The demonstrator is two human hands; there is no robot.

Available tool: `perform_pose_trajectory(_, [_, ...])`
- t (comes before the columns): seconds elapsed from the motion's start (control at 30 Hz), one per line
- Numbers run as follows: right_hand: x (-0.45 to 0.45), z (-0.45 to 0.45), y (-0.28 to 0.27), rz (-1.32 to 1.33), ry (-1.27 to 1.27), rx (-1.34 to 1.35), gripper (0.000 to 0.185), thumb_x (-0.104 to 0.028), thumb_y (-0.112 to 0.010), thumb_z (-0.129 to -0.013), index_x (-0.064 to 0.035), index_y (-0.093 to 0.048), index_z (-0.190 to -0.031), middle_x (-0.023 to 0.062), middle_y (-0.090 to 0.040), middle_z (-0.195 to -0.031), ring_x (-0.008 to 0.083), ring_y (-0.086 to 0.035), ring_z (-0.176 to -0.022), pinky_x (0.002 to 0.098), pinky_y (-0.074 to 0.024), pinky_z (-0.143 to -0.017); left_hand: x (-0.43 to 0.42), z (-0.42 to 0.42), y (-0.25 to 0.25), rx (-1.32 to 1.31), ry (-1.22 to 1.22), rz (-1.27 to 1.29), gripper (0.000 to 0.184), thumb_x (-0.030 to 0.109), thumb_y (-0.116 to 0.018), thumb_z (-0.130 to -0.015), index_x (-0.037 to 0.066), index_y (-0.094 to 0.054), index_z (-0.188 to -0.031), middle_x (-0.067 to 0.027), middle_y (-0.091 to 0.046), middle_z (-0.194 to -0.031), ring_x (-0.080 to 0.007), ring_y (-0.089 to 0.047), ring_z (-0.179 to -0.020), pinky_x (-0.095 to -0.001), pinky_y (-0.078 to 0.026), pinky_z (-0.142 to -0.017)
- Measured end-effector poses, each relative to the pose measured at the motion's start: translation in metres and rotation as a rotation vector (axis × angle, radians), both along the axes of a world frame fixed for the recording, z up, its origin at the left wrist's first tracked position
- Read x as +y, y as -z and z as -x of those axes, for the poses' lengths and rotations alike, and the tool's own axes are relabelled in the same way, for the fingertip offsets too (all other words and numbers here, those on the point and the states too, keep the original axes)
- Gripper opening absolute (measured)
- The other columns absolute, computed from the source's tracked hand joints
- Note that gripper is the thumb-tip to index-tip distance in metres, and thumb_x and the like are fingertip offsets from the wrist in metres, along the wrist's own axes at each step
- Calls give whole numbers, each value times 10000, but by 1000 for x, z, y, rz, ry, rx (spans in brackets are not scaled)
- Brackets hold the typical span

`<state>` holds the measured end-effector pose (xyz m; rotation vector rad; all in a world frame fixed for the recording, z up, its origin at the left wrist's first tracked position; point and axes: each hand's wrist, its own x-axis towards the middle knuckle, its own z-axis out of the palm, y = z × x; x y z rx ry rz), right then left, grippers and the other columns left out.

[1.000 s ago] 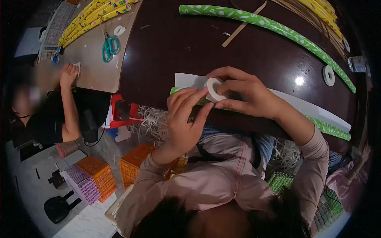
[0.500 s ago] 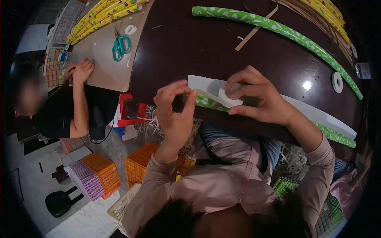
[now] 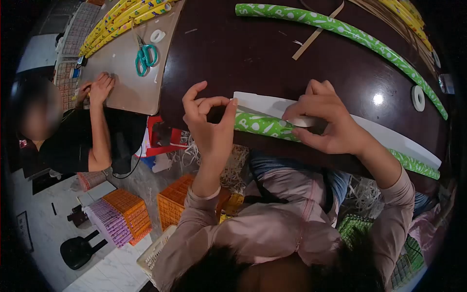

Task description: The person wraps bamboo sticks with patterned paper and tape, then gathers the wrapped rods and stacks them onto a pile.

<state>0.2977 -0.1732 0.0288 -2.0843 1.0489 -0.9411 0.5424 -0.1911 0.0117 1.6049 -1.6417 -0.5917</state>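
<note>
On the dark table [image 3: 214, 58], near its front edge, lies a partly rolled green patterned sheet [image 3: 262, 124] with its white inner side [image 3: 389, 136] showing along the back. My left hand [image 3: 209, 121] pinches thumb and index finger together at the sheet's left end; a thin tape end there is too small to make out. My right hand [image 3: 326, 119] grips a white tape roll [image 3: 304, 121] between thumb and fingers, just above the green roll. Behind them a finished-looking green tube [image 3: 340, 34] curves across the table.
Teal scissors [image 3: 146, 57], a tape roll [image 3: 157, 36] and yellow tubes [image 3: 121, 19] lie on the side board [image 3: 124, 90] beside a seated person [image 3: 73, 136]. Another tape roll [image 3: 418, 98] sits at right. Orange baskets [image 3: 172, 199] stand below.
My hands have moved apart, the tape roll going right in my right hand. My left hand now pinches at the sheet's left end. The neighbouring person's hands have drawn together.
</note>
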Motion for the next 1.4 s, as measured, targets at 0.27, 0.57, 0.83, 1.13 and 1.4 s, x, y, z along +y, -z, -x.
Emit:
perform_pose_trajectory(0.27, [-1,0,11,157,118,163,159,-112,-766,-714,-125,-738,-870,-15,-547,-611,165,-420,-671,336,-292,-671,-5,7,-6,-206,6,39,539,110,-777,-778,13,-482,-1218,-19,-683,-838,-145,-590,-943,-394,-377,-998])
perform_pose_trajectory(0.57, [-3,-2,14,172,144,225,131,-138,-782,-732,-114,-753,-858,-1,-623,-618,163,-439,-641,330,-318,-657,-13,2,-8,-213,113,-22,468,133,-744,-794,91,-495,-1188,31,-660,-799,-168,-547,-945,-379,-267,-946])
perform_pose_trajectory(0.83, [-5,-4,14,162,156,261,114,-162,-780,-746,-116,-754,-847,6,-631,-605,167,-434,-625,331,-324,-648,-14,9,-18,-386,115,-16,464,137,-736,-817,26,-503,-1202,-26,-700,-792,-197,-562,-918,-402,-271,-1001])
perform_pose_trajectory(1.13, [-4,-5,13,180,165,312,113,-182,-768,-752,-119,-753,-845,11,-608,-576,175,-453,-622,337,-328,-647,-18,6,-11,-376,142,6,428,112,-739,-796,57,-507,-1151,-8,-660,-765,-190,-575,-876,-394,-310,-938])
perform_pose_trajectory(1.4, [-5,-7,12,175,168,318,92,-195,-760,-760,-124,-754,-818,15,-624,-585,178,-474,-622,338,-344,-650,-17,9,-13,-447,155,51,430,126,-732,-800,89,-494,-1155,40,-618,-782,-166,-543,-888,-388,-287,-902])
